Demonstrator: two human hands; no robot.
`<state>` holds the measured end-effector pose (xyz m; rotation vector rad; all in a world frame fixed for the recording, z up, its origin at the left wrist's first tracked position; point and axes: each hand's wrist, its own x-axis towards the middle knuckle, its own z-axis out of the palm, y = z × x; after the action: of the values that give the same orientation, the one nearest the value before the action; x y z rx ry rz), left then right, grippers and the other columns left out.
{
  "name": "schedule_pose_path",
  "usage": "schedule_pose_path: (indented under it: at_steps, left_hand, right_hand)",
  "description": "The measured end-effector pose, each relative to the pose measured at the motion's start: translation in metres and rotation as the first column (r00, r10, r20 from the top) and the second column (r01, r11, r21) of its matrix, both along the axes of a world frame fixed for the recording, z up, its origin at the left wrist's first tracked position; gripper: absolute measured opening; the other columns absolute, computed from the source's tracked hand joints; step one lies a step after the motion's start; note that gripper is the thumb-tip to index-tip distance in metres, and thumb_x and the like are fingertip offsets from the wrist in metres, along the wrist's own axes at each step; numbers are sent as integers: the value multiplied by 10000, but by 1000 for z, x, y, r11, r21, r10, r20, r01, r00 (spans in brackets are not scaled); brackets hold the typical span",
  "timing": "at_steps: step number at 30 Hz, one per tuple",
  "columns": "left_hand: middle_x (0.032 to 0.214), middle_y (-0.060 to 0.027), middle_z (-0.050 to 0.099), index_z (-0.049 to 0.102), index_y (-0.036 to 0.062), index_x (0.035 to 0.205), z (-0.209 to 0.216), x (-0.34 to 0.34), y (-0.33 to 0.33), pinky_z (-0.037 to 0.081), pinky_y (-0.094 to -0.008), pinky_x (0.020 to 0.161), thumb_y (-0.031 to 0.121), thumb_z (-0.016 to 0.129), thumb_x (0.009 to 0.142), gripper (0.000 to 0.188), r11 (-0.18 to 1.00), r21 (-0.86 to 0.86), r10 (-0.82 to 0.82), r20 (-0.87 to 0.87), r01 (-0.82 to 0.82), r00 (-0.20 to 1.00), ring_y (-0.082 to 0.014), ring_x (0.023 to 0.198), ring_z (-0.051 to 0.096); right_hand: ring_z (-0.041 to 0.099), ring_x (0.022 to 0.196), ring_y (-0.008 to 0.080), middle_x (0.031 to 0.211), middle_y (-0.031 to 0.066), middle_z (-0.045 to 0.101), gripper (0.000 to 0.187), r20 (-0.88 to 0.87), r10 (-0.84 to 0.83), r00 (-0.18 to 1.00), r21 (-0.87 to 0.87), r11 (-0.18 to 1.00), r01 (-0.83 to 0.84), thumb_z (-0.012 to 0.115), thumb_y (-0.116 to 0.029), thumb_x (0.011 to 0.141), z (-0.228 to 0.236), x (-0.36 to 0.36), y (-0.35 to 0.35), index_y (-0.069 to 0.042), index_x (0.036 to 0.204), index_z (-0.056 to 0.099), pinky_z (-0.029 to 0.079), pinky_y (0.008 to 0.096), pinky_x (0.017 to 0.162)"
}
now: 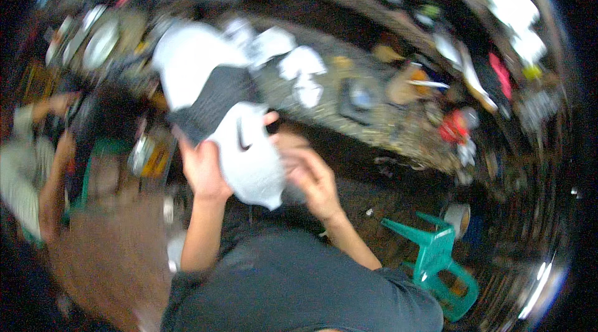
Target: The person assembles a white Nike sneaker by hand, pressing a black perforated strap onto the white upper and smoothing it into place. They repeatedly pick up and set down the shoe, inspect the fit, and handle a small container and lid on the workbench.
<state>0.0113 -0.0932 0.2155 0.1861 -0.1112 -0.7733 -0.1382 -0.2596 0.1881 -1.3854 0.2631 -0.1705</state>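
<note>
In front of my chest is a soft-looking white piece [252,164] with a small black curved mark; its exact kind cannot be made out. A dark grey band [221,98] and another white part [196,58] extend beyond it, and I cannot tell whether all are joined. My left hand [204,167] grips the lower left edge, thumb on the face. My right hand [311,176] is at the right edge, its fingers smeared by motion. Whether they pinch the piece is unclear.
A cluttered workbench [386,126] bears several white cut pieces [302,67] and a red object [453,126]. A green plastic stool [436,251] lies tipped at the lower right. Another person's arm [56,170] shows at the left, near a brown board-like surface [112,257].
</note>
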Motion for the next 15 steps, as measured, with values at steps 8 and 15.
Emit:
schedule_pose_path:
  at_steps: [8,15]
  left_hand:
    - [1563,-273,509,367,38,1627,-4,-4,-62,449,-574,1158,869,261,976,1061,993,34,-121,259,117,958,-453,1381,550]
    - [1545,-69,588,511,100,1538,-6,-10,-92,372,-467,1226,426,350,1163,522,999,46,10,260,-23,966,-282,1403,547]
  right_hand:
    - [693,1140,260,1268,149,686,434,52,-16,999,548,837,-15,692,-183,1033,-17,-34,-12,24,1392,565,630,458,882]
    - [677,1134,176,1222,77,715,408,142,-196,970,309,940,145,734,-150,998,-15,-65,-39,-2,1362,622,538,372,1011]
